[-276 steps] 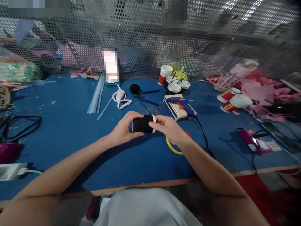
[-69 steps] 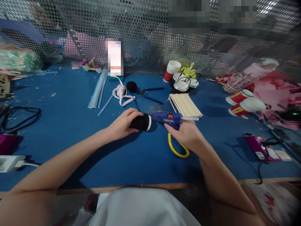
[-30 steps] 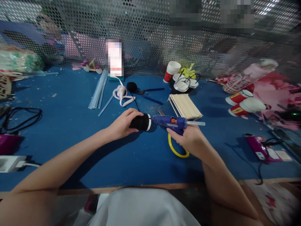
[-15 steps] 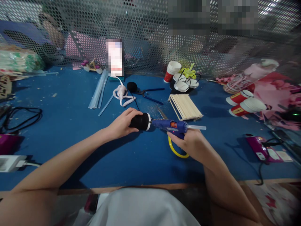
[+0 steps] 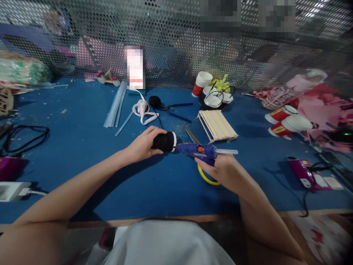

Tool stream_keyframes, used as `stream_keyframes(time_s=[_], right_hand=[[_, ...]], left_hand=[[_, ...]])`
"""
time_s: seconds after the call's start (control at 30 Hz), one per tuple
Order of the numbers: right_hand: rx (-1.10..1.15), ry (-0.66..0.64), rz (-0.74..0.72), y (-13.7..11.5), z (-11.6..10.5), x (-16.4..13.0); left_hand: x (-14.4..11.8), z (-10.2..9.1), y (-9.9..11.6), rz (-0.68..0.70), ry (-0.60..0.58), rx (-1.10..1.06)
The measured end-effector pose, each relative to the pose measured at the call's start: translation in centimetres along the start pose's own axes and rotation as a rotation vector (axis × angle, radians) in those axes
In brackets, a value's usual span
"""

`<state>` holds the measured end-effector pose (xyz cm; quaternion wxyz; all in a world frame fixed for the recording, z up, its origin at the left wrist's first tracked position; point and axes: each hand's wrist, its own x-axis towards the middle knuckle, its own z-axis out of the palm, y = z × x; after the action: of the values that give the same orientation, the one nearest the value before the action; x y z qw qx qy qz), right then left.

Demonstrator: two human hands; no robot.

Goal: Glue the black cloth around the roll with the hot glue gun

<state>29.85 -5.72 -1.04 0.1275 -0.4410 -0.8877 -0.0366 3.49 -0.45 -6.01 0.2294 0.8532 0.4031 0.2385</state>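
Observation:
My left hand (image 5: 143, 144) grips a black-covered cup (image 5: 164, 141) lying on its side, white rim turned right, just above the blue table (image 5: 82, 147). My right hand (image 5: 224, 170) holds a blue glue gun (image 5: 199, 150) level, a clear glue stick jutting from its back. The nozzle points left and touches the cup's white rim. Under my right hand lie scissors (image 5: 205, 176) with yellow handles, their blades showing behind the gun.
A bundle of wooden sticks (image 5: 217, 125) lies behind the gun. Paper cups (image 5: 281, 119), black-and-white pieces (image 5: 215, 98), white ribbon (image 5: 142, 110), a black pompom (image 5: 154, 101), clear glue sticks (image 5: 116, 106) and cables (image 5: 24, 138) are spread about. A perforated metal screen (image 5: 171, 44) closes the back.
Earlier both hands held the cup and the glue gun lay on the sticks. My right hand has since picked the gun up and brought its nozzle down to the cup's rim.

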Motion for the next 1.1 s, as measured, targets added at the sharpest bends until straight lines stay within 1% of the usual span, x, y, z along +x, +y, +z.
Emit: stream_keyframes(time_s=[0.1, 0.2, 0.3, 0.43, 0.5, 0.63, 0.73, 0.83, 0.9, 0.93, 1.0, 1.03, 1.1], right_hand=[[-0.045, -0.004, -0.022, 0.2, 0.4, -0.3], [-0.048, 0.006, -0.015, 0.3, 0.5, -0.3], [-0.048, 0.017, -0.044, 0.3, 0.4, -0.2], [-0.032, 0.028, 0.008, 0.1, 0.4, 0.1], [-0.006, 0.038, 0.009, 0.0, 0.2, 0.2], [0.050, 0.005, 0.011, -0.4, -0.4, 0.4], [0.024, 0.021, -0.029, -0.5, -0.6, 0.5], [-0.028, 0.072, -0.099, -0.3, -0.5, 0.5], [-0.049, 0.100, -0.118, -0.1, -0.3, 0.6], [-0.040, 0.105, -0.110, 0.0, -0.3, 0.7], [0.028, 0.084, -0.040, 0.1, -0.3, 0.8], [0.082, 0.062, 0.025, 0.1, -0.3, 0.8], [0.215, 0.012, 0.223, 0.1, -0.2, 1.0]], left_hand=[[0.0, 0.0, 0.1, -0.005, 0.001, 0.000], [0.0, 0.0, 0.1, -0.005, 0.003, 0.003], [0.0, 0.0, 0.0, 0.001, -0.002, 0.003], [0.1, -0.1, 0.0, -0.015, -0.005, 0.002], [0.1, 0.0, 0.1, -0.017, -0.002, -0.001], [0.1, 0.0, 0.0, -0.012, -0.002, 0.004], [0.0, 0.0, -0.1, -0.017, -0.002, 0.006], [0.0, 0.0, -0.1, -0.011, 0.003, -0.003], [0.0, -0.1, -0.1, -0.009, 0.003, -0.009], [0.0, -0.1, -0.1, -0.010, 0.004, -0.012], [0.1, -0.1, 0.0, -0.016, 0.001, -0.016], [0.1, -0.1, 0.1, -0.017, 0.001, -0.016], [0.1, -0.1, 0.1, -0.014, 0.001, -0.020]])
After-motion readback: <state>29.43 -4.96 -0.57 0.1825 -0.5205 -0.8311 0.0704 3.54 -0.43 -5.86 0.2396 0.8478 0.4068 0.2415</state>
